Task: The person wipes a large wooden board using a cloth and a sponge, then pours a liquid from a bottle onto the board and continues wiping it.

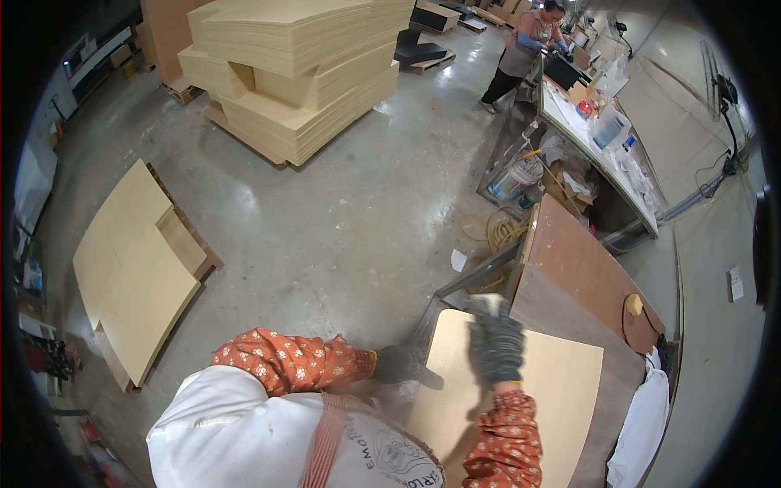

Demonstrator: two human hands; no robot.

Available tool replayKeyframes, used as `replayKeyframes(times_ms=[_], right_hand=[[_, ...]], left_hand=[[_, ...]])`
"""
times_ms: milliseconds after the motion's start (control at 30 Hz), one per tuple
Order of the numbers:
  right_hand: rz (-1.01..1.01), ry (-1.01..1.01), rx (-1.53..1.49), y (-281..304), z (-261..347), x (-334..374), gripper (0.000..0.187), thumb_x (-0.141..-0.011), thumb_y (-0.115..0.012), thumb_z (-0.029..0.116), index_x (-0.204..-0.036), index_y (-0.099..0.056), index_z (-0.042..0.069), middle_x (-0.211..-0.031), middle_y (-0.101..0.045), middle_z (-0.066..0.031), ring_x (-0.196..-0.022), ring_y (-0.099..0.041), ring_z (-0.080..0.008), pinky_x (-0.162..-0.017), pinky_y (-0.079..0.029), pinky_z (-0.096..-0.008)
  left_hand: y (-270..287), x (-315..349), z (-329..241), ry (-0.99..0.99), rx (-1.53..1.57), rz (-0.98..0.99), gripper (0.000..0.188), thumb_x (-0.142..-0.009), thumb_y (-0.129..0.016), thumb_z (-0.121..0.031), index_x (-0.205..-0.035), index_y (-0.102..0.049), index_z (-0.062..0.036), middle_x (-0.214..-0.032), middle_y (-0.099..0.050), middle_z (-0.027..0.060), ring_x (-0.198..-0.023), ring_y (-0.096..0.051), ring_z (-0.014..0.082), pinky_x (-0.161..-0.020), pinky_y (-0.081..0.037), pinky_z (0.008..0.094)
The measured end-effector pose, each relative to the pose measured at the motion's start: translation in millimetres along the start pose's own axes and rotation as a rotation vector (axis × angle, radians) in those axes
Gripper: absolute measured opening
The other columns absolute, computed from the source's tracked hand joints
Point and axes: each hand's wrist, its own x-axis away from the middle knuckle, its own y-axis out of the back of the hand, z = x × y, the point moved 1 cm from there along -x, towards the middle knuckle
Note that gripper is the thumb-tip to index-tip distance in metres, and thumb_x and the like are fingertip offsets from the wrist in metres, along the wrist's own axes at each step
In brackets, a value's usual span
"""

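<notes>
A pale wooden panel [561,366] with rounded corners lies on the bench in front of me. Over its far edge reaches my right hand [496,346] in a dark grey glove, its fingers closed round a small pale block [486,305]; motion blurs the hand, and the block's exact kind is unclear. My left hand [397,364], also gloved, is at the panel's left edge, with a dark digit lying over the top face. It appears closed on that edge, though blur hides most of its fingers.
The brown-topped bench [569,252] carries a yellowish lump [633,305] and a white cloth [640,423]. More panels [134,260] lie on the floor at left; a tall panel stack [301,89] stands beyond. Another person [525,49] works at a cluttered table [561,106] far right.
</notes>
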Motion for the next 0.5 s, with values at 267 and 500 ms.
replayKeyframes(times_ms=[267,500], right_hand=[[-0.137,-0.118,0.021,-3,25,7,0.044,-0.088,-0.055,0.034,-0.131,-0.056,0.025,-0.129,-0.050,-0.0312,-0.110,-0.053,-0.0445,-0.094,-0.040,-0.0502],[0.141,-0.477,0.092,20,17,-5,0.040,-0.088,-0.053,0.033,-0.128,-0.055,0.028,-0.133,-0.049,-0.0203,-0.094,-0.059,-0.0370,-0.078,-0.049,-0.0474]], left_hand=[[-2,-10,-26,0.100,-0.087,0.135,0.037,-0.081,-0.075,-0.026,-0.106,-0.065,0.0005,-0.095,-0.067,0.0114,-0.083,-0.061,0.0168,-0.071,-0.048,0.0275],[3,-53,32,0.309,-0.108,0.501,0.041,-0.075,-0.078,-0.037,-0.101,-0.071,-0.0067,-0.087,-0.071,0.0121,-0.076,-0.067,0.0244,-0.073,-0.050,0.0367]])
